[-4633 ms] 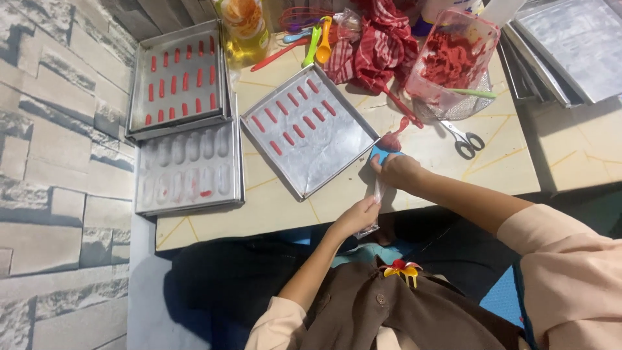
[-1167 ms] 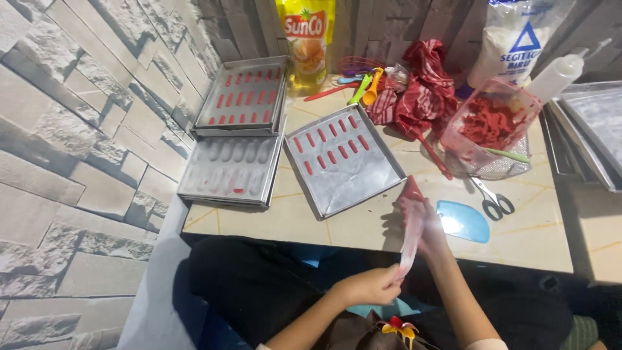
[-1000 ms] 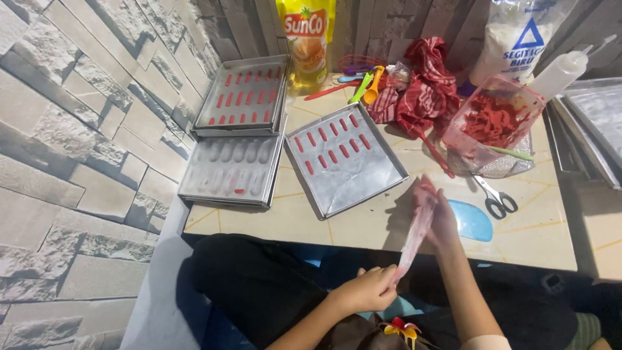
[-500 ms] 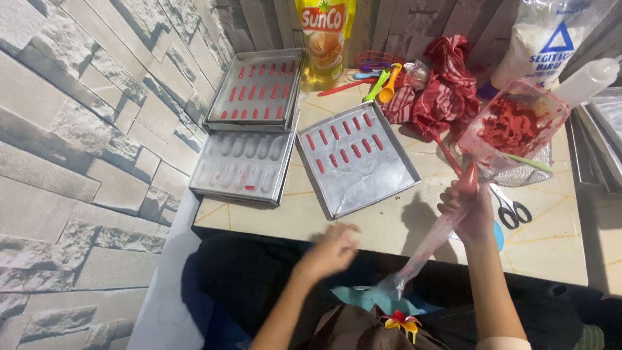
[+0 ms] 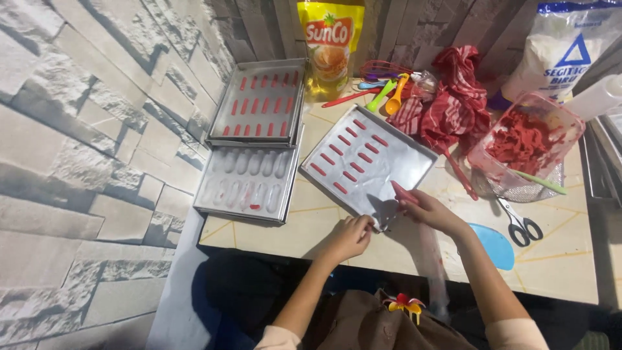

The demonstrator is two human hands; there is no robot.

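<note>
Head view: my right hand (image 5: pixel 435 212) has come down from mid-air to the near edge of the tray (image 5: pixel 414 155), its grip closed around the piping bag (image 5: pixel 403 193), red tip pointing at the bare near corner. Half a second ago that bag hung stretched between both hands off the desk (image 5: pixel 570 259); now my left hand (image 5: pixel 350 236) has let it go and pinches the tray's near rim, fingers narrow. Red strips (image 5: pixel 346 162) fill the far part of the tray. I judge piping is about to resume.
</note>
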